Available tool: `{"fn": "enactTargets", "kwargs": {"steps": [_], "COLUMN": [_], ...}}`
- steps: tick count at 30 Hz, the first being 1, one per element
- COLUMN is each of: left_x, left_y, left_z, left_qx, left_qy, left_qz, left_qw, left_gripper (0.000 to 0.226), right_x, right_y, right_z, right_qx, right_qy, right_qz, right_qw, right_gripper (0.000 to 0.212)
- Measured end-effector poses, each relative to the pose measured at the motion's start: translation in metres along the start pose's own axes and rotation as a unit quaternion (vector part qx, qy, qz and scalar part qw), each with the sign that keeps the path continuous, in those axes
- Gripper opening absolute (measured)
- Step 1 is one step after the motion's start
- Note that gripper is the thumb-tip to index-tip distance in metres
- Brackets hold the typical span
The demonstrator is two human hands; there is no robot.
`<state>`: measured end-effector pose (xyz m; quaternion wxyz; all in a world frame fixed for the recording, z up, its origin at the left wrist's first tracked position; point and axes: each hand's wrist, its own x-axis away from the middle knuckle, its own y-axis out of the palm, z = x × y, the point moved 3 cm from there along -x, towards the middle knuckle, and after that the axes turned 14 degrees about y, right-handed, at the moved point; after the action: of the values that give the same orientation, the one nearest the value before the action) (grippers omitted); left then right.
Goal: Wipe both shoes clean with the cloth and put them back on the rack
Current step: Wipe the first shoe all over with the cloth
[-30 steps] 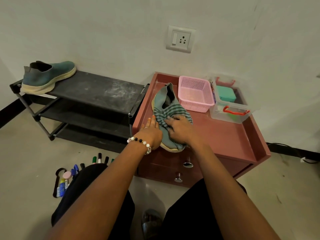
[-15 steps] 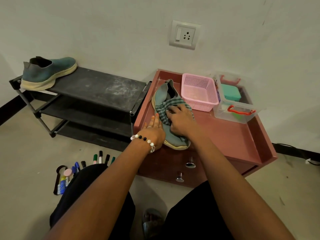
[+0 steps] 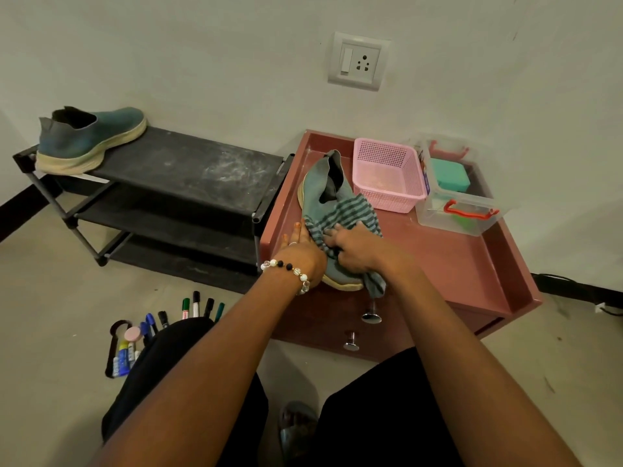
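Note:
A teal knit shoe (image 3: 320,187) with a cream sole lies on the reddish cabinet top (image 3: 448,257), heel toward the wall. A striped grey-green cloth (image 3: 344,214) is draped over its front half. My right hand (image 3: 357,251) grips the cloth and presses it onto the shoe. My left hand (image 3: 300,254), with a bead bracelet at the wrist, rests flat against the shoe's left side, fingers straight. The second teal shoe (image 3: 91,139) stands on the left end of the black rack's top shelf (image 3: 188,170).
A pink basket (image 3: 387,173) and a clear box with red handles (image 3: 455,193) stand at the back of the cabinet. Markers and small tubes (image 3: 158,325) lie on the floor by my left knee. A wall socket (image 3: 359,62) is above.
My right hand has slid the cloth back toward the shoe's toe after reaching up toward its middle. My left hand stays against the shoe's side.

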<state>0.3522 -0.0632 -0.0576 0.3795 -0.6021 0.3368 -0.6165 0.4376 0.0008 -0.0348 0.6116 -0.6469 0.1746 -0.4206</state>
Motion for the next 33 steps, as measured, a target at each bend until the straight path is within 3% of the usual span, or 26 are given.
{"fn": "enactTargets", "kwargs": {"steps": [3,11,16,19,24,26,29,33], "left_x": [0.001,0.008,0.009,0.003,0.010,0.018,0.027,0.025], "left_y": [-0.004,-0.006,-0.003,-0.001,0.001,-0.005,-0.014,-0.012], "left_z": [-0.001,-0.003,-0.003,-0.004,-0.008,-0.007,-0.006,-0.007], "left_qx": [0.021,0.033,0.035,0.049,0.069,0.089,0.118,0.141], "left_qy": [0.012,0.039,0.062,0.099,0.096,0.105,0.126,0.124], "left_qz": [0.003,0.022,0.009,0.002,0.016,0.018,0.016,0.024], "left_qw": [1.000,0.998,0.997,0.994,0.993,0.990,0.985,0.982], "left_gripper": [0.066,0.072,0.063,0.060,0.069,0.060,0.050,0.067], "right_x": [-0.022,-0.048,-0.013,0.015,0.056,0.059,0.038,0.005], "right_y": [-0.001,-0.010,-0.004,-0.005,-0.004,-0.003,-0.001,0.001], "right_z": [-0.004,-0.015,-0.005,0.003,0.006,0.005,-0.004,-0.015], "right_qx": [0.035,0.017,-0.047,-0.130,-0.152,-0.156,-0.060,0.038], "right_qy": [0.005,0.059,-0.020,-0.023,-0.031,-0.022,-0.017,-0.016], "right_qz": [0.017,0.026,-0.018,-0.031,-0.034,-0.028,-0.020,0.031], "right_qw": [0.999,0.998,0.999,0.991,0.987,0.987,0.998,0.999], "right_gripper": [0.063,0.063,0.060,0.054,0.052,0.051,0.055,0.069]}}
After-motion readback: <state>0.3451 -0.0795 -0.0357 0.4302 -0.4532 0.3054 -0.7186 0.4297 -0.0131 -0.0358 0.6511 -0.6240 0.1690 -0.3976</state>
